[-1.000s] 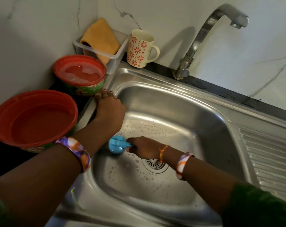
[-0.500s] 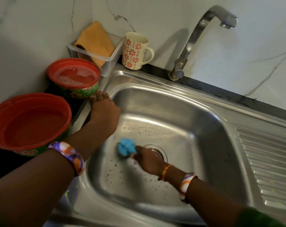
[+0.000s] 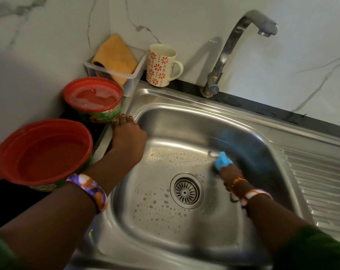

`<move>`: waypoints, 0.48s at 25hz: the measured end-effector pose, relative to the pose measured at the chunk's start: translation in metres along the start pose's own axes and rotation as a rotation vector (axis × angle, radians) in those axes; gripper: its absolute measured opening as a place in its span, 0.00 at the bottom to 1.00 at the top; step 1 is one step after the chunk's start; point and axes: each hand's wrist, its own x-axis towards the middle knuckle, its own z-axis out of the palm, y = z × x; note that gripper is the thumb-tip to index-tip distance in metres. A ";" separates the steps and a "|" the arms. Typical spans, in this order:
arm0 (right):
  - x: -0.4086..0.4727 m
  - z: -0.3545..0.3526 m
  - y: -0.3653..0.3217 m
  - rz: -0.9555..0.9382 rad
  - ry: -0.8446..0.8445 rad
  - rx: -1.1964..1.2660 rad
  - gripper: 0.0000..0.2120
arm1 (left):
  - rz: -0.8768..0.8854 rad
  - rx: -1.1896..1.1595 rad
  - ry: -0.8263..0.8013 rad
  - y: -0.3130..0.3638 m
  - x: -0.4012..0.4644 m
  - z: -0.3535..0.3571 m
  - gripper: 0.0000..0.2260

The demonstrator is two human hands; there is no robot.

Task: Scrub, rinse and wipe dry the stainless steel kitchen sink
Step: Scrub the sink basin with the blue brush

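Item: stainless steel sink, set into the table, basin at the centre of the view, drainboard along its right edge. Fixed and rigid; judged hard, smooth and slippery where wet. Soap bubbles are scattered over the basin floor around the drain strainer. No handling of the sink itself is called for; bracing is best taken on the flat rim.

Item: blue scrubber, at the basin's right wall, near its far right corner. Blurred, so the texture cannot be told; judged light and somewhat yielding, best gripped from behind with the working face pressed to the steel. It is held by the right hand, fingers closed round it.

Item: left hand, laid flat on the sink's left rim, fingers straight, nothing held.

Containers:
- Small red tub, at the sink's far left corner: soapy liquid with foam is seen inside.
- Large red tub, beside the left edge, nearer the person: an even reddish level is seen inside, probably clear water, though this cannot be confirmed.
- Clear plastic box, at the back left: a folded orange cloth is draped in it.
- Floral mug, beside the box: contents not visible.

Fitting: tap, at the back edge; no water is seen running.
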 end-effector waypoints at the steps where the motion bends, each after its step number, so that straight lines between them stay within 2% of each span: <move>1: 0.000 0.017 -0.022 -0.107 -0.003 0.088 0.13 | 0.003 0.005 0.001 0.000 0.000 0.000 0.20; 3: -0.012 0.049 -0.072 -0.376 -0.089 0.264 0.19 | 0.001 0.004 0.003 0.000 0.000 0.001 0.20; 5: -0.025 0.068 -0.116 -0.445 -0.297 0.308 0.16 | -0.006 0.013 0.011 0.000 0.000 0.000 0.19; 6: -0.027 0.072 -0.129 -0.409 -0.321 0.312 0.15 | -0.005 0.015 0.018 0.000 0.000 -0.001 0.18; 8: -0.015 0.074 -0.124 -0.320 -0.238 0.363 0.13 | 0.006 0.004 0.022 -0.001 -0.001 0.000 0.18; 10: 0.000 0.054 -0.088 -0.140 -0.021 0.381 0.17 | 0.016 -0.004 0.016 -0.003 0.000 0.000 0.18; 12: -0.002 0.036 -0.048 -0.104 0.206 0.391 0.21 | 0.016 -0.017 0.004 -0.002 0.000 0.001 0.18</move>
